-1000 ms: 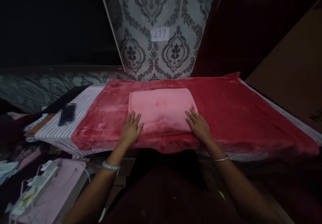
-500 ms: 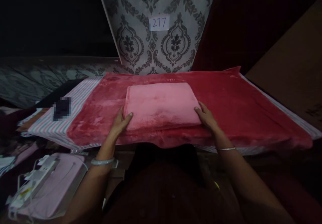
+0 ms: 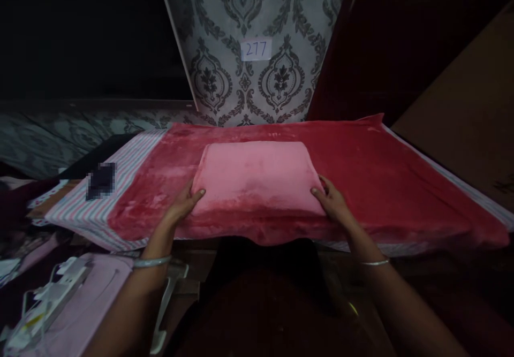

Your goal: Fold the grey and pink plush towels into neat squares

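Note:
A folded pink towel [image 3: 257,177], thick and plush, lies flat on a red plush blanket [image 3: 385,180]. My left hand [image 3: 185,202] grips its left side near the front corner, thumb on top and fingers down along the edge. At the opposite side my right hand [image 3: 331,197] holds the front right corner the same way. Darker red smudges of pile run along the towel's front part. The fingers under both edges are mostly hidden.
A striped cloth [image 3: 136,159] shows under the blanket's left end, with a blurred dark item [image 3: 101,180] on it. A power strip [image 3: 52,301] with cables lies on a pink case [image 3: 92,303] at lower left. A dark screen [image 3: 92,36] stands behind left; a paper marked 277 [image 3: 256,49] hangs on the wall.
Both hands have drawn slightly nearer with the towel still between them, and the left hand has shifted a little outward. The whole scene sits slightly lower in view.

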{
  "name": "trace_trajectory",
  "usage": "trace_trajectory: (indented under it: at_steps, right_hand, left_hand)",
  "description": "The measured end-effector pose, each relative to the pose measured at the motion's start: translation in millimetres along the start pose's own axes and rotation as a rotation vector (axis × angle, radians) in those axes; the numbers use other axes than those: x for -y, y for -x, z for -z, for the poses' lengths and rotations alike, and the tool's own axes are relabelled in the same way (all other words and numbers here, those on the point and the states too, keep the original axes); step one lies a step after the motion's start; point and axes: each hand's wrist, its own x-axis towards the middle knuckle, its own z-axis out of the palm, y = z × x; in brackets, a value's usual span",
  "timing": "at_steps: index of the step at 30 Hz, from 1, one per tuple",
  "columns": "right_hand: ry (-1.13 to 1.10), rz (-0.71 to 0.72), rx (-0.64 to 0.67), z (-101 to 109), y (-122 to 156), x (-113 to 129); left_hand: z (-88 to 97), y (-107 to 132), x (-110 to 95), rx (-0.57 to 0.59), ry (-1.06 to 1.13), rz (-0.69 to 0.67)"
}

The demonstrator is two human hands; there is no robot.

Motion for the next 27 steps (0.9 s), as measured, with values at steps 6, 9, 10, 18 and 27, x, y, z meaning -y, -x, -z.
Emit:
trace_trajectory:
  at_steps: [6,9,10,18,27]
  right_hand:
    - [0.469,0.288,0.034,-14.1,-3.8,79.3]
    - [0.583,0.429,0.175,-44.2,-1.5,123.6]
    - [0.617,0.447,0.223,-54.5,0.9,130.6]
    - [0.68,0.451,0.329,-88.4,13.6,106.8]
    - [0.673,0.402,0.374,-85.7,12.3,118.4]
  left_hand:
    - [-32.8,-4.3,-50.3,-0.228,-0.649,-0.29]
    - [-71.9,1.1,-80.1,-0.042,-0.789,-0.441]
    - [-84.1,3.2,-83.6,0.017,-0.819,-0.442]
    - [-113.0,5.6,-57.9,0.153,-0.884,-0.343]
    - [-111.3,4.7,-52.0,0.112,-0.832,-0.374]
